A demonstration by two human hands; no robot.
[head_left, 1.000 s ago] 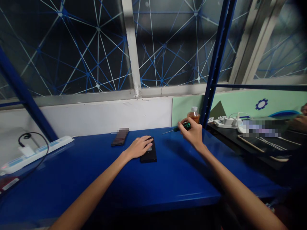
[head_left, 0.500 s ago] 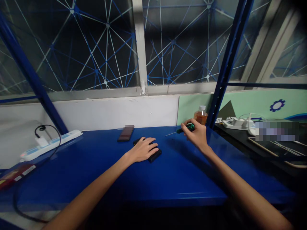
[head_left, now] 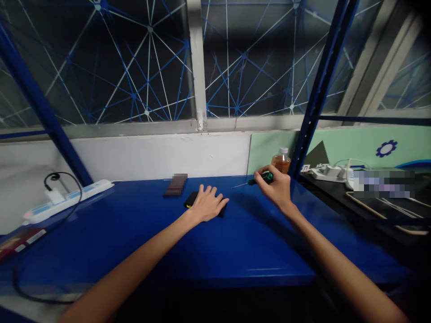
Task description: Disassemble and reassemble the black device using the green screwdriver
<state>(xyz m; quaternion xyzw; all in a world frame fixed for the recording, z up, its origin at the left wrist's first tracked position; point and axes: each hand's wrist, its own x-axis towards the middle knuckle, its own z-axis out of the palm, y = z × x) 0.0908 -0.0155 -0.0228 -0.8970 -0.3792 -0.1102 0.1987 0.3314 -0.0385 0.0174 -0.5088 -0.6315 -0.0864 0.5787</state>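
My left hand lies over a flat black object on the blue table, with its fingers stretched out and apart. The palm hides most of the object, so I cannot tell its kind; a bit of yellow shows at its left edge. My right hand is closed around a screwdriver with a green and black handle. Its thin shaft points left, above the table and apart from the black object.
A phone-like dark slab lies behind my left hand. Near the right post stands a bottle of amber drink. At left are a white power strip, a black cable and a red box. Chargers and cables fill the black surface at right.
My left hand has turned on the black object, its fingers now pointing farther away from me and spread wider. My right hand keeps the screwdriver in nearly the same place.
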